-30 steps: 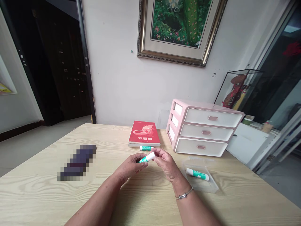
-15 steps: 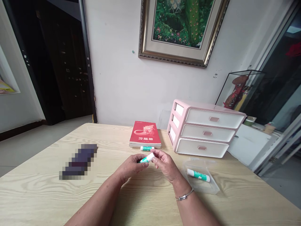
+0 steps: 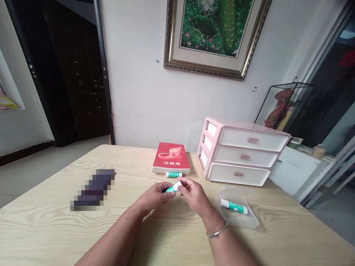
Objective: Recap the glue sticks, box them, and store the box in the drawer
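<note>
Both hands hold one green-and-white glue stick (image 3: 173,187) just above the wooden table (image 3: 55,229). My left hand (image 3: 154,197) is curled round its green body. My right hand (image 3: 194,194) pinches its white cap end with fingertips. A second glue stick (image 3: 173,174) lies on the table in front of a red book (image 3: 171,158). A third glue stick (image 3: 233,206) lies inside a clear plastic box (image 3: 238,218) to the right of my right wrist, which wears a thin bracelet.
A pink three-drawer organiser (image 3: 241,155) stands at the back right, all drawers closed. A blurred dark object (image 3: 93,189) lies on the left of the table. A framed picture hangs on the wall behind. A glass case stands at the far right.
My hands have stayed almost still on the glue stick. My right fingers have slid a little further over the cap, so less of it shows. The view shifted slightly.
</note>
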Available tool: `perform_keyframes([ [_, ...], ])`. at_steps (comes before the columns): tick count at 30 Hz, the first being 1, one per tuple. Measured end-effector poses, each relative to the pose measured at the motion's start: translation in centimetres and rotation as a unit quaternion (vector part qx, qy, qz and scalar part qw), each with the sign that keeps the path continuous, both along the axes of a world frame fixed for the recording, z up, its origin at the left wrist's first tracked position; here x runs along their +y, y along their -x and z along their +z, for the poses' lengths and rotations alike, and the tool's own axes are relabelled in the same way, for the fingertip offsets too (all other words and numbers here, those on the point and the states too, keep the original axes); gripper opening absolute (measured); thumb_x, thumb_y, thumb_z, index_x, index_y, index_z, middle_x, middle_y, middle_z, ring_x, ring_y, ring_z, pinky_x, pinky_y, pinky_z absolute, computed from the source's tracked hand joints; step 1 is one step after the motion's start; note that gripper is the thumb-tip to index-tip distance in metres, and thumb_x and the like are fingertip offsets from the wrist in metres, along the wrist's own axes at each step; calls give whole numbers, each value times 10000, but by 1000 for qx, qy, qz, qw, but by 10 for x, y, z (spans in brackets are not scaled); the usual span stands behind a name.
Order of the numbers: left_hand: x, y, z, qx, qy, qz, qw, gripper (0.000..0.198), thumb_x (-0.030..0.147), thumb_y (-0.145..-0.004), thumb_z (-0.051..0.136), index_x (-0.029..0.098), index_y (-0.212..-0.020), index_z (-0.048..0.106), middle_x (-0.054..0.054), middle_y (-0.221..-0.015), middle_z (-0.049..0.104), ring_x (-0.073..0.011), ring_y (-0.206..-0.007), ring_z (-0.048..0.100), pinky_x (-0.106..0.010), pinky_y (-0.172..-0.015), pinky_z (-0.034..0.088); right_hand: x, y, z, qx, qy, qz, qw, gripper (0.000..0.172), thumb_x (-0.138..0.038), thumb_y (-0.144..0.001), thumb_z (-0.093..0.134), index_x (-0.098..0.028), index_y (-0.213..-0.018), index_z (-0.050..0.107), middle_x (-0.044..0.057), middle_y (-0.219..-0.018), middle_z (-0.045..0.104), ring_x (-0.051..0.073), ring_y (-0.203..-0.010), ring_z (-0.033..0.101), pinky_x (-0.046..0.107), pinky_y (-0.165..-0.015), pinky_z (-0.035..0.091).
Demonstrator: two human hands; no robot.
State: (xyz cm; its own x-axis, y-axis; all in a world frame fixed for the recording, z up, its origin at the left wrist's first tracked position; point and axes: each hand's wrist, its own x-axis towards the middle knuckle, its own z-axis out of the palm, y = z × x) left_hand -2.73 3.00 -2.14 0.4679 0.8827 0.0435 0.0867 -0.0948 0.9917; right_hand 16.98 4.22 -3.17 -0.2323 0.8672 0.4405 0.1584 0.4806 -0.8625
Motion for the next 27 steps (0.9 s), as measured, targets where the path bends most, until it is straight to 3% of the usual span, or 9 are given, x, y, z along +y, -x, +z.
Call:
perform_keyframes([
  [9, 1, 0, -3, 3, -8, -20, 1000, 309, 440, -820, 673, 150, -922, 638, 31, -727, 489, -103, -637, 411, -230, -594, 312, -3, 3, 3, -20, -7, -20, 1000, 326, -445, -865, 647, -151, -1005, 673, 33, -758, 672, 154, -676, 606, 272, -654, 497],
  [17, 4, 2, -3, 6, -12, -16, 1000, 283, 435, -823, 657, 159, -839, 600, 23, -727, 507, -109, -631, 424, -231, -591, 326, -6, -2, 5, -53, -3, 26, 998, 346, -394, -908, 591, -181, -1175, 641, 20, -846, 636, 142, -748, 564, 269, -713, 469],
  [27, 4, 3, -6, 45, -50, -25, 997, 364, 501, -867, 602, 155, -972, 650, 46, -699, 435, -97, -608, 334, -224, -558, 269, 2, 2, -5, -24, 68, 20, 997, 358, -444, -860, 628, -136, -1041, 646, -23, -648, 564, 119, -533, 517, 241, -509, 431],
])
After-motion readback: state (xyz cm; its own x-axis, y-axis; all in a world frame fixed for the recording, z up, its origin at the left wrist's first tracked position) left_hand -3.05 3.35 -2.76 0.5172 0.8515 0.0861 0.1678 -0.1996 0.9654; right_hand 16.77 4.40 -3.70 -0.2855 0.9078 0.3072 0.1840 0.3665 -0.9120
